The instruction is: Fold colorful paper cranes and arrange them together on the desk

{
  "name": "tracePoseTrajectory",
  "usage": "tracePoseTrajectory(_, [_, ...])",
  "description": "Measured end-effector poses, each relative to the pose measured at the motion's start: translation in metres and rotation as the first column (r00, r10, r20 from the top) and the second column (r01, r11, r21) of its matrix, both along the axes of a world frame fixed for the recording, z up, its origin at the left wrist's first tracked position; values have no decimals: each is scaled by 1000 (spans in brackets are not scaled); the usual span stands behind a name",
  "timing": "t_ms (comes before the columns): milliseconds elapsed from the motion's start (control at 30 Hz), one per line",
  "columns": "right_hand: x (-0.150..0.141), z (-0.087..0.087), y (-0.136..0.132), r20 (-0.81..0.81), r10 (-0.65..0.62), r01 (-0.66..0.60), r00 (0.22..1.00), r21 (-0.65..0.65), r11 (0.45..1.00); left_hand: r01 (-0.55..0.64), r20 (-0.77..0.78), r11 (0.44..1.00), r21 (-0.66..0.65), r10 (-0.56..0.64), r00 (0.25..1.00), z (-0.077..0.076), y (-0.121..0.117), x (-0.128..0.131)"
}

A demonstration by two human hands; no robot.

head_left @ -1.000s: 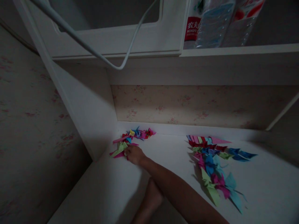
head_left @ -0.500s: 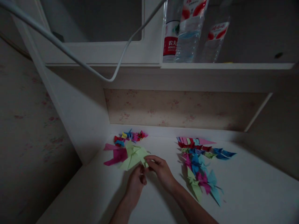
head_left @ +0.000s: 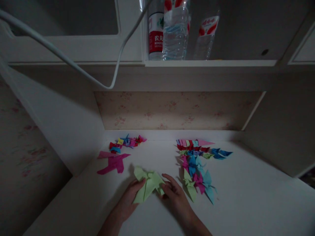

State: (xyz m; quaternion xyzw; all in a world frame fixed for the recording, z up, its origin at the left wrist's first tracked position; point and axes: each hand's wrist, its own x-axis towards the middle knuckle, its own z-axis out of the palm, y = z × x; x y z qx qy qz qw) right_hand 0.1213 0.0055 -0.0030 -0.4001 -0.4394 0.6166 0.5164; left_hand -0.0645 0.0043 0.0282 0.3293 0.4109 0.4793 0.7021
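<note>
A light green folded paper figure (head_left: 147, 184) is held between my two hands above the white desktop. My left hand (head_left: 128, 200) grips its left side, with the thumb lying on top. On the right edge, the fingers of my right hand (head_left: 176, 196) pinch the paper. Farther left lies a magenta folded paper piece (head_left: 114, 164), touched by neither hand. A cluster of small colourful origami pieces (head_left: 126, 142) sits behind it at the back left. To the right of my right hand, rows of origami cranes (head_left: 197, 170) in green, blue, magenta and red spread across the desk.
The white desktop (head_left: 246, 196) runs back to a low ledge and floral wallpaper (head_left: 172, 109). Overhead, a shelf (head_left: 211, 63) bears plastic bottles (head_left: 175, 36). A white cable (head_left: 81, 70) hangs in front of the cabinet. Side panels close in left and right.
My right hand has picked the green paper figure from the left pile and brought it toward me. My left hand has joined in and now holds it too. The view has shifted right.
</note>
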Motion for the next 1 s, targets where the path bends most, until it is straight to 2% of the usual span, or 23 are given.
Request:
tracePoseTrajectory(133, [2, 3, -1, -211, 51, -70, 976, -81, 994, 90, 83, 996, -16, -88, 993, 3, -3, 3])
tracePoseTrajectory(267, [0, 9, -3, -324, 130, -158, 937, -63, 985, 139, 30, 990, 5, -139, 990, 1, -4, 4])
tracePoseTrajectory(367, [-6, 9, -4, -278, 116, -141, 954, -71, 988, 147, -54, 989, 16, -146, 988, -5, -2, 6])
tracePoseTrajectory(533, [-12, 2, -5, -207, 51, -78, 977, -125, 989, 196, -102, 978, 71, -188, 977, -10, 1, 8])
tracePoseTrajectory(733, [-11, -9, -4, -115, -69, 63, 991, -61, 996, 198, -213, 974, 114, -170, 962, -10, -1, 6])
tracePoseTrajectory(1000, [-13, -14, -3, -20, -108, 107, 994, -23, 994, 180, -257, 973, 144, -139, 956, -11, -1, 7])
